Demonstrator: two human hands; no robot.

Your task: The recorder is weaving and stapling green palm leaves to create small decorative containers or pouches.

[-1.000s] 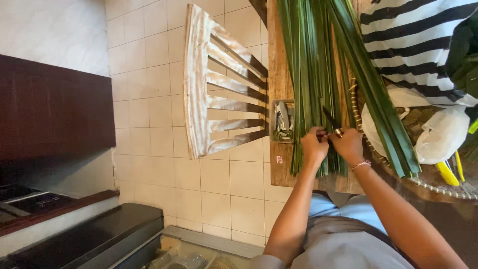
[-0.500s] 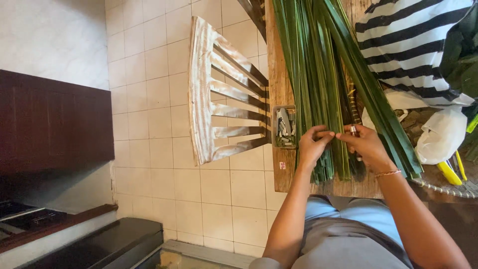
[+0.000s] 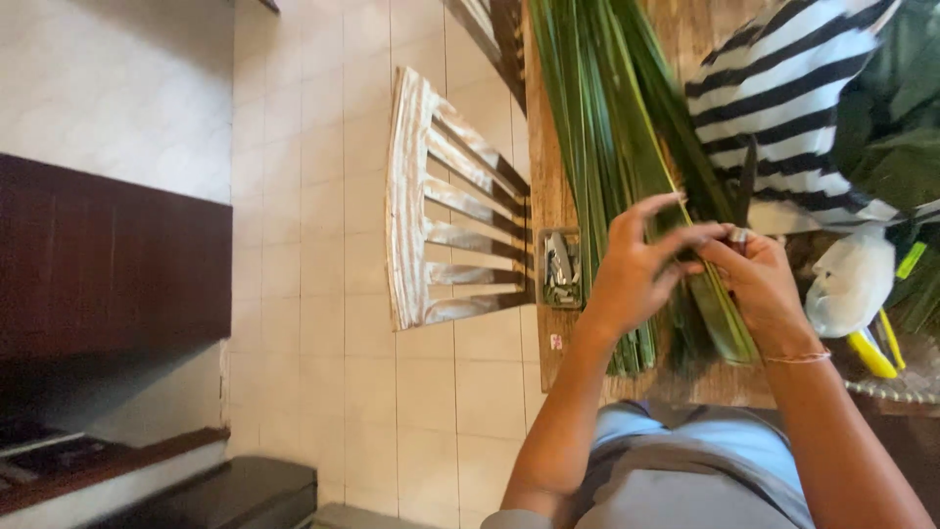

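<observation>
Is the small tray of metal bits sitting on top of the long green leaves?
No, the small rectangular tray rests on the wooden table beside the long green leaves, at their left edge.
</observation>
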